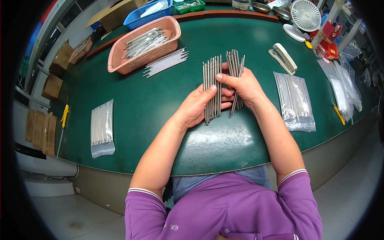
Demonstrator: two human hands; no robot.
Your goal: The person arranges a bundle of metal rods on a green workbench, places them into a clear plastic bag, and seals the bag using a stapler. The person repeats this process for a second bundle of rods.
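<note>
Left hand point(194, 106) and right hand point(246, 86) clamp slim grey metal rods point(208, 73) at twelve o'clock — the right's uneven splay could spill some.

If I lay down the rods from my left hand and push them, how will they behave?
The rods in your left hand look metallic and straight, so they're probably stiff. Their slim, seemingly round shafts may roll on the green tabletop. No tie shows around them, so the bunch would likely spread.

The held rods point(212, 74) are between basket point(134, 66) and stapler point(285, 59).
</note>
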